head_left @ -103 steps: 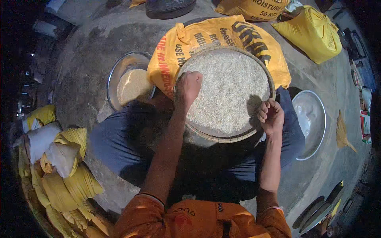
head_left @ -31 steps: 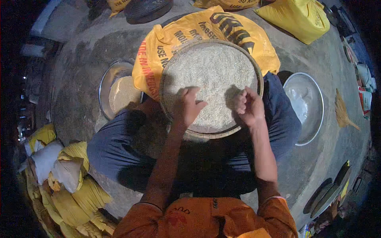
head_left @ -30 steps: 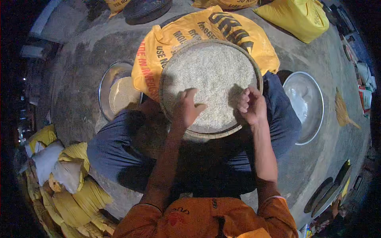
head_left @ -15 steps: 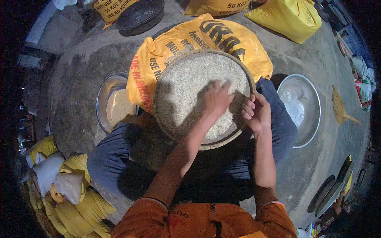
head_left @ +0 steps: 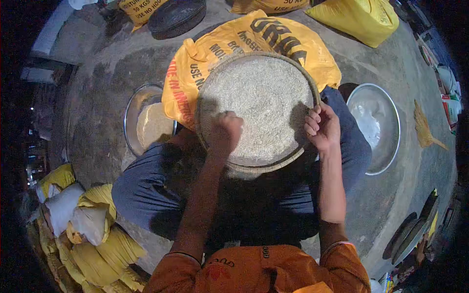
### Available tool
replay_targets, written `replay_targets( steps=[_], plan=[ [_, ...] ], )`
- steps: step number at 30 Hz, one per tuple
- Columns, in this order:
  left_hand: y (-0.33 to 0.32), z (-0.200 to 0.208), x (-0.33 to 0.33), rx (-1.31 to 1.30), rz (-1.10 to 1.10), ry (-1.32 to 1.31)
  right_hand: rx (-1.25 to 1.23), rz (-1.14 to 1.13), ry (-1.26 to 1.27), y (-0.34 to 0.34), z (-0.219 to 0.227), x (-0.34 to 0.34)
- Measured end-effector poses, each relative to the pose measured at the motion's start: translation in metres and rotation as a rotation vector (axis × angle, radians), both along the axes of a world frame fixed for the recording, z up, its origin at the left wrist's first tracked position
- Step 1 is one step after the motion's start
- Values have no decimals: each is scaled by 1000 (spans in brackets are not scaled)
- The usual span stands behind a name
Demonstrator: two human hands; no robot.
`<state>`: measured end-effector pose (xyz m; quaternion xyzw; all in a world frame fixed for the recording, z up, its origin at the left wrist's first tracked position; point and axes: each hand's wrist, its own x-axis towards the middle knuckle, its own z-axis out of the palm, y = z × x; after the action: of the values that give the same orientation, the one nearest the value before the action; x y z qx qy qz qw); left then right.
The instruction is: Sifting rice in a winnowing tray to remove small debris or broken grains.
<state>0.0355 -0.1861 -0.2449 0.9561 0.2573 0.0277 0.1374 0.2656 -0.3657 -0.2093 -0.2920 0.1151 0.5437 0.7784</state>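
Note:
A round bamboo-rimmed tray (head_left: pixel 264 170) rests over my lap and a yellow-orange sack (head_left: pixel 181 73). Pale, rice-like grain (head_left: pixel 268 93) is spread across it; whether its bottom is solid or mesh cannot be seen. My left hand (head_left: pixel 228 131) is over the tray's left part, in shadow and slightly blurred. Its fingers are curled closed, and whatever they might hold is hidden. At the right rim, my right hand (head_left: pixel 323 126) is closed with bent fingers, gripping the tray's edge.
A metal basin (head_left: pixel 128 128) with tan grain stands left of my knee, another metal basin (head_left: pixel 396 129) at the right. Beyond it lies a straw hand broom (head_left: pixel 424 128). A black pan (head_left: pixel 177 19) and a bright yellow sack (head_left: pixel 359 22) are far ahead; stacked sacks (head_left: pixel 105 254) lie lower left.
My left hand has swept from the middle of the grain to the tray's left side, its spread fingers now curled in. My right hand stays at the rim. The whole view shifted slightly.

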Motion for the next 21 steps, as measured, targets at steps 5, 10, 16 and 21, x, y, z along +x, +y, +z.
replay_targets(
  steps=[5, 10, 16, 21],
  plan=[
    [26, -1, 63, -178, 81, -371, -35, -20, -12, 6, -4, -6],
    [21, 7, 130, -322, 145, -277, -12, 23, 17, 8, -12, -9],
    [27, -5, 152, -166, 204, -273, -62, 1, 54, 11, 5, -11],
    [27, -6, 160, -194, 141, -310, -92, 16, 77, 11, 10, -15]
  ],
)
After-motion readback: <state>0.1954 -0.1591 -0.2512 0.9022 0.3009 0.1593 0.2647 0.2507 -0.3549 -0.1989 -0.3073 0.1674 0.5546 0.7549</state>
